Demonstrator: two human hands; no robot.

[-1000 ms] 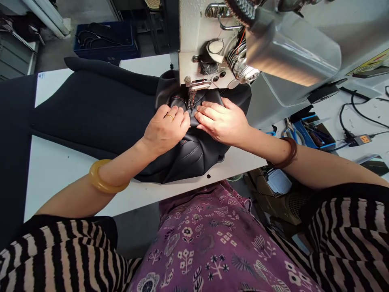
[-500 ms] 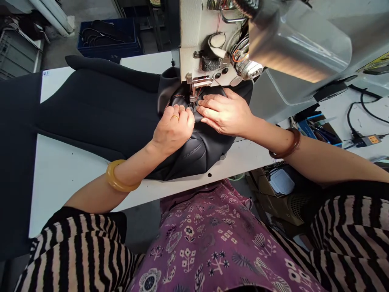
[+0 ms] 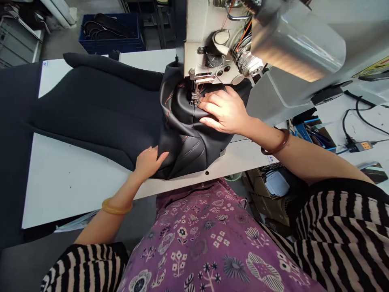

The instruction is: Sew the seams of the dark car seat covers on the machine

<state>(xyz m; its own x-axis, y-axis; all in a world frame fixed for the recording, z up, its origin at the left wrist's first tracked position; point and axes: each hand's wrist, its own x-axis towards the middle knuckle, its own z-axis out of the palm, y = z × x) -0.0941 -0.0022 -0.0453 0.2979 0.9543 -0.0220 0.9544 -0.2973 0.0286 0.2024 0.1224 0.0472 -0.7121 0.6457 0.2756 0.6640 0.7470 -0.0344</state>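
A black leather-like seat cover (image 3: 190, 148) with orange stitching lies bunched beneath the presser foot (image 3: 195, 96) of a sewing machine (image 3: 197, 52). A long dark fabric panel (image 3: 106, 101) stretches from it to the left across the table. My right hand (image 3: 223, 111) lies flat on the leather just right of the needle area, fingers stretched out. At the cover's near-left fold, my left hand (image 3: 148, 163) has its thumb on top of the leather. Its fingers are curled in at the fold and their tips are hidden.
The white table (image 3: 60, 182) carries the work. Behind it stands a blue crate (image 3: 112, 42) of dark pieces. Right of the machine are a small box of tools (image 3: 317, 134) and a power socket with cables (image 3: 364, 145). A lamp shade (image 3: 299, 44) hangs close above.
My left hand has moved from beside the needle down and left to the near edge of the cover. My right hand has stayed beside the presser foot. The view has shifted slightly.
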